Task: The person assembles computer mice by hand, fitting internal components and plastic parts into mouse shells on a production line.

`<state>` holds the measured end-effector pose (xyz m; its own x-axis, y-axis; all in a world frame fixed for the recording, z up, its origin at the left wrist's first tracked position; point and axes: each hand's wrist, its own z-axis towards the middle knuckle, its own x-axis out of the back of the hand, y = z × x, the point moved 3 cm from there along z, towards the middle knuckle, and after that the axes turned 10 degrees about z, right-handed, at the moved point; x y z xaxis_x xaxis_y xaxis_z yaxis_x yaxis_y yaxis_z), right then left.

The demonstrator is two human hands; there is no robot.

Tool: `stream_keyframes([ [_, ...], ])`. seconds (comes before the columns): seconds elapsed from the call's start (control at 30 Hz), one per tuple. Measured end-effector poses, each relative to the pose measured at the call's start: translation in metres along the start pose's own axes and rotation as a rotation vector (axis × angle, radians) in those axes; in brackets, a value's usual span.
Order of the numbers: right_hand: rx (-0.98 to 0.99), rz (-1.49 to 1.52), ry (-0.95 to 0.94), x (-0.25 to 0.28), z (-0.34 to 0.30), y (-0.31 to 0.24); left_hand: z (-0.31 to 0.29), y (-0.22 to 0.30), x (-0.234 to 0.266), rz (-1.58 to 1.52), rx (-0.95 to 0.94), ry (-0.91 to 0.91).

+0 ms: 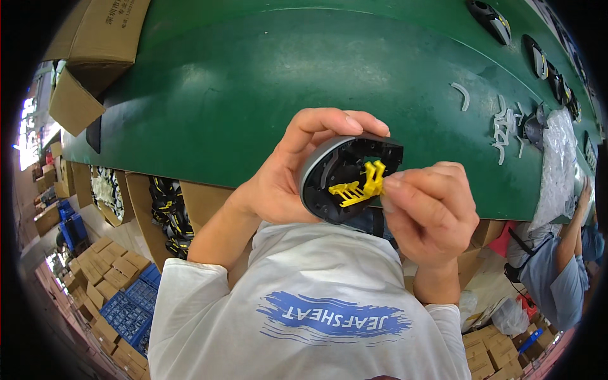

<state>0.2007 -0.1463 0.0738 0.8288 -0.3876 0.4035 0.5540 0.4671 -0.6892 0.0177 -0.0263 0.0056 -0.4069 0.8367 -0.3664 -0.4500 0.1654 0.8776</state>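
My left hand (278,168) is wrapped round a curved black plastic shell (316,190) with a grey outer rim, its hollow inside facing up. Between the thumb and fingertips of my right hand (434,209) is a yellow plastic part (361,185) with several thin prongs. That part lies over the hollow of the shell; whether it touches the inside I cannot tell. Both hands are over the near edge of the green table (253,82), close to my body.
Curved white plastic strips (503,126) lie to the right, beside a clear plastic bag (554,168). Black-and-yellow assemblies (491,22) line the far right. A cardboard box (95,38) stands at the far left; a box of black-and-yellow parts (170,215) is below the table edge. Another person (560,266) is at right.
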Motion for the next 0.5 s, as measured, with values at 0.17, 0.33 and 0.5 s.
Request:
stream_keyframes([
  [0.17,-0.108,0.096,0.046,0.005,0.0,0.004,0.0,0.002,-0.002,-0.006,-0.013,-0.009],
  [0.33,-0.271,0.564,0.134,0.012,-0.014,0.005,-0.002,-0.004,0.0,-0.133,-0.008,0.038],
  [0.5,-0.455,0.297,0.009,0.008,-0.013,0.005,-0.006,-0.001,0.0,0.055,-0.013,0.036],
])
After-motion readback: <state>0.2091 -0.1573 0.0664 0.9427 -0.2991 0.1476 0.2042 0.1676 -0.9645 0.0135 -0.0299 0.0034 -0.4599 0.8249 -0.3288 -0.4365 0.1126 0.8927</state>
